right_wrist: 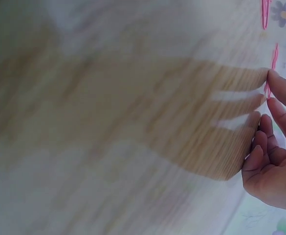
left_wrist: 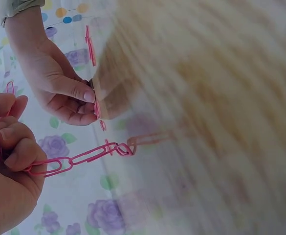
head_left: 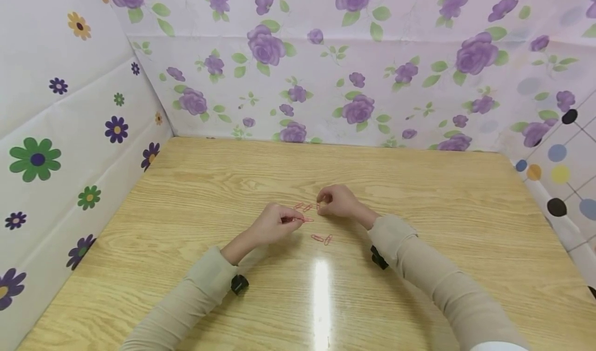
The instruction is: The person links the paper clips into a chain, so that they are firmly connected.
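Centrally in the head view, a chain of pink paper clips [head_left: 308,220] is being pinched by the left hand [head_left: 272,224], and just up and right of it a single pink clip [head_left: 318,206] is being gripped narrowly at the fingertips of the right hand [head_left: 340,200]. Two loose clips [head_left: 308,207] are being borne by the wooden table [head_left: 419,185] left of that clip, and another pair [head_left: 317,238] below. Behind, floral cloth [head_left: 265,46] is being displayed across the top of the frame. In the left wrist view, the chain is being held by curled fingers at the lower left, its links being extended toward the centre. In the right wrist view, the single clip is being held between two slightly parted fingertips at the right edge.
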Tool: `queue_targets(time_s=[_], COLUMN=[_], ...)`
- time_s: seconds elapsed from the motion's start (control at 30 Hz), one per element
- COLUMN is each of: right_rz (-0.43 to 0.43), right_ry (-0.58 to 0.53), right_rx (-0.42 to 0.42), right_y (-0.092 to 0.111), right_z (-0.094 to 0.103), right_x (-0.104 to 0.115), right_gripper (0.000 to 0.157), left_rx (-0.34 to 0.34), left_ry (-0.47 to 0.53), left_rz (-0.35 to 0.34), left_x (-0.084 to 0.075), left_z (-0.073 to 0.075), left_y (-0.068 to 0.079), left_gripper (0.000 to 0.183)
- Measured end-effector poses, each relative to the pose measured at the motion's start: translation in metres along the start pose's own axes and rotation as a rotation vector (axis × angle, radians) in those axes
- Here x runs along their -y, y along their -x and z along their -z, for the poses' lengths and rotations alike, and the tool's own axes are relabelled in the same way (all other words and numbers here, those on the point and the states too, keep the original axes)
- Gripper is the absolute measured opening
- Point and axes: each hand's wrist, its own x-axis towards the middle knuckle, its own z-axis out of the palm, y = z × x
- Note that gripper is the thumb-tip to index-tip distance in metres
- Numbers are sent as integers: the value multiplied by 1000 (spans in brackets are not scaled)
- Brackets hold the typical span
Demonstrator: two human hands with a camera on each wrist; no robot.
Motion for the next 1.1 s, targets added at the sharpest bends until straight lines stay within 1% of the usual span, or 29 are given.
queue_targets(time_s=[0.2,0.43,0.53,0.67,0.87,0.97,1.1], right_rz=[-34,-35,-21,21,77,84,76], right_ry=[-12,-34,-39,-36,24,22,-9], right_rx=[20,50,49,28,1,16,55], right_y=[0,-1,-1,0,2,2,3], right_z=[1,1,0,0,-2,-1,1], right_x=[6,6,5,5,8,8,5], right_gripper=[19,16,16,13,5,5,4], left_rx=[16,15,13,10,12,15,11], left_ry=[31,34,28,24,28,32,31], left_rz=[-6,-30,-36,-42,-44,-38,-18], left_x=[1,2,1,2,3,3,2], left_z=[0,0,0,0,0,0,1], left_y=[0,1,1,1,1,2,2], left_gripper=[15,15,14,13,13,13,14])
